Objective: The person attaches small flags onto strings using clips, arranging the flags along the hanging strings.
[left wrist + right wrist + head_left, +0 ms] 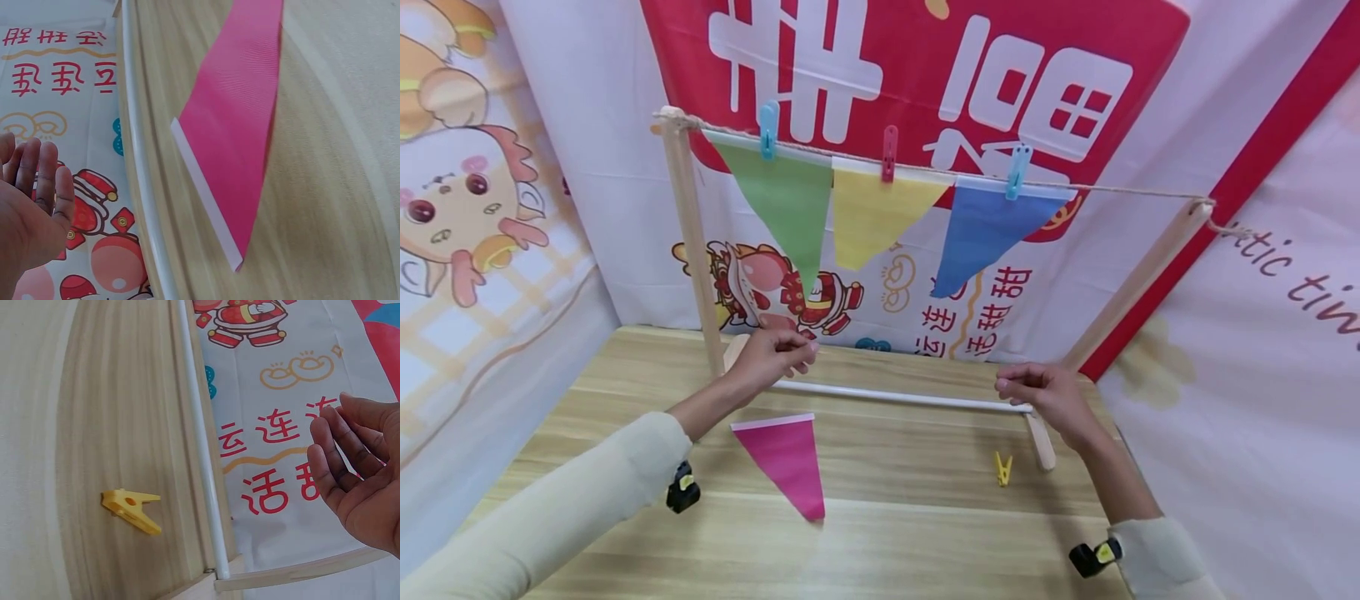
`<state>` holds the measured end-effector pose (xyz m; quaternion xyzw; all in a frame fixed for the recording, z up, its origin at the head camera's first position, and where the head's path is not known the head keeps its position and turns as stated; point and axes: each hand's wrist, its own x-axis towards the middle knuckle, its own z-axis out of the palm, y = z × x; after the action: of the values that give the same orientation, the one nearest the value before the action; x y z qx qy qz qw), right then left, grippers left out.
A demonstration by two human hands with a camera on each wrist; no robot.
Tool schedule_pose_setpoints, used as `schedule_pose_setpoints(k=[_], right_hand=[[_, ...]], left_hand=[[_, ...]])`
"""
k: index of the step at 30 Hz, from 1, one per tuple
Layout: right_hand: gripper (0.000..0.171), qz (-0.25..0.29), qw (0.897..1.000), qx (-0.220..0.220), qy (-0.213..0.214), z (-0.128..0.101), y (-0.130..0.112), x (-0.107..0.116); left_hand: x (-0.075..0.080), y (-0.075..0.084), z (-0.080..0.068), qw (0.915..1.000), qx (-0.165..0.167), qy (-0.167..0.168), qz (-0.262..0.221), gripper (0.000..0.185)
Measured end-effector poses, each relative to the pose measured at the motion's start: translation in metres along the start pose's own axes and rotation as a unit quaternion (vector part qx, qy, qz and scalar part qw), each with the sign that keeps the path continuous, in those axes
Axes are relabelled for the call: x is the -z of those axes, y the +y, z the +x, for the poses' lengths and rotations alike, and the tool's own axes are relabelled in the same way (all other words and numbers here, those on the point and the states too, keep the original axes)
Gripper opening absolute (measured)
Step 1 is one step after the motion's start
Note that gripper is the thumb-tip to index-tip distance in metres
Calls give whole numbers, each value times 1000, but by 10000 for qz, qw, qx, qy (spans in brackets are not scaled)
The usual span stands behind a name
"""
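A pink triangular flag (784, 461) lies flat on the wooden table (887, 533), just in front of my left hand (772, 357). In the left wrist view that hand (31, 206) shows a bare palm with relaxed fingers and holds nothing, with the pink flag (234, 131) beside it. A yellow clothespin (1003, 468) lies on the table below my right hand (1043, 392). The right hand (356, 481) has loosely curled, empty fingers, apart from the clothespin (131, 509). Both hands hover over the white bottom rod (895, 396) of a wooden rack.
The rack's left post (691, 242) and right post (1138, 279) carry a string (1120, 192) with a green flag (786, 204), a yellow flag (872, 212) and a blue flag (985, 229) pegged on. Printed cloth walls close in behind and on both sides.
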<state>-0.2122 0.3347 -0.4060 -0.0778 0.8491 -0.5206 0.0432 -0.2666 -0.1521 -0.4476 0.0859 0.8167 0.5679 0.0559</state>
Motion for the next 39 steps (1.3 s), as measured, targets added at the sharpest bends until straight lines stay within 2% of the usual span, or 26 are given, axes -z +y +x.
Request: schedule_pose_setpoints(k=[13,17,25,35,39], right_hand=[[32,161,9998,70,42,-2,17,-6],[31,108,9999,-58,76,-3,22,-7],[37,-15,9996,-294,37,-10,34,-7],[35,41,9992,-385,88,-14,47,-10],[34,27,9988,-478,78,-17,51,-11]], left_hand=[[-1,-13,-5,9999,101,46,86,35],[0,-18,-7,10000,37,50,66,36],[-1,-25,-11,9998,154,44,-108,34],[-2,-33,-14,9991,404,14,92,33],[-2,-37,-16,9992,399,1,58,34]])
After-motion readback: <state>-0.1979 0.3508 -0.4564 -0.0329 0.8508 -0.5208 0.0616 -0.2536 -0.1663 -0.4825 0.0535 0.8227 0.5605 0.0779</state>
